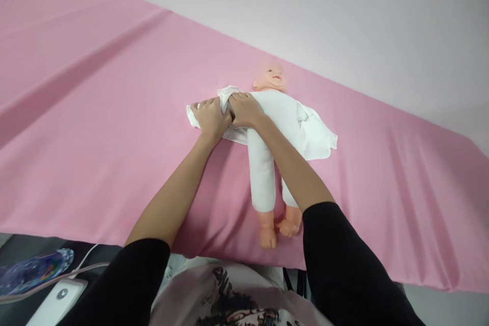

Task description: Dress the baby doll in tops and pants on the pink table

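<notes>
A baby doll [275,107] with a white cloth body lies face up, its bare feet pointing toward me. Under and beside it a white baby shirt [319,137] is spread, one sleeve out to the right. On the doll's left-hand side as I see it, my left hand [212,117] is closed on the bunched sleeve of the shirt. Close against it, my right hand [244,109] has its fingers curled at the same bunched cloth, by the doll's shoulder. The doll's arm on that side is hidden by my hands and the fabric.
A pink sheet [114,163] with folds covers the table, which runs along a pale wall [344,20]. Below the near edge at left are a plastic bottle [38,270], a white device [59,300] and cables.
</notes>
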Demonstrator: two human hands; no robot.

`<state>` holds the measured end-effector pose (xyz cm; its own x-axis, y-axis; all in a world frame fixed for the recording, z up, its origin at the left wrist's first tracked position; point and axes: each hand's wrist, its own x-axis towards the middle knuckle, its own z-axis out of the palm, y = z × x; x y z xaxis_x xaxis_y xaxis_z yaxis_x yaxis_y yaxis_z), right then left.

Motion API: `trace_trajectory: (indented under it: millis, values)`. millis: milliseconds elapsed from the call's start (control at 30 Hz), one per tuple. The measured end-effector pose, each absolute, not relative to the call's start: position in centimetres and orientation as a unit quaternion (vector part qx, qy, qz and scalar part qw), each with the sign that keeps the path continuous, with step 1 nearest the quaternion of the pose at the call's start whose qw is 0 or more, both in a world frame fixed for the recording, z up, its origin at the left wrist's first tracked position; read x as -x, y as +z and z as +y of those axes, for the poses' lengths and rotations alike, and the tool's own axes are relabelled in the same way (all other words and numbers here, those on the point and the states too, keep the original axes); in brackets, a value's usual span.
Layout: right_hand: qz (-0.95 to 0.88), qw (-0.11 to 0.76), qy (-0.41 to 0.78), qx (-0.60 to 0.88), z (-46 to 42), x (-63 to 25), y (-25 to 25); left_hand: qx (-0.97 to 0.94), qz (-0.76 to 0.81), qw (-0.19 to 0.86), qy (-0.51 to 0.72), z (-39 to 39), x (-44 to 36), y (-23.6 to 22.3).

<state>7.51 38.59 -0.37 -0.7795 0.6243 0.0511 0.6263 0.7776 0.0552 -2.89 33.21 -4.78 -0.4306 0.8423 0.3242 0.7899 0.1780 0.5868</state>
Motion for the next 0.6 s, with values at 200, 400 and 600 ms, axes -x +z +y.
trace_trajectory:
  millis: [200, 400, 600]
  values:
    - [-0.928, 0.054, -0.085, 0.359, 38.1, -6.5, -1.3, -0.544, 0.761, -0.012, 0.353, 32.8, 2.5, -5.1]
    - [-0.886, 0.111, -0.105, 0.438, 37.7, -5.2, -2.0, -0.51, 0.784, -0.009, 0.354, 32.3, 2.4, -4.9]
    - [-0.882, 0.124, -0.087, 0.446, 37.2, -5.3, -1.6, -0.505, 0.777, 0.03, 0.374, 32.5, 3.3, -4.6]
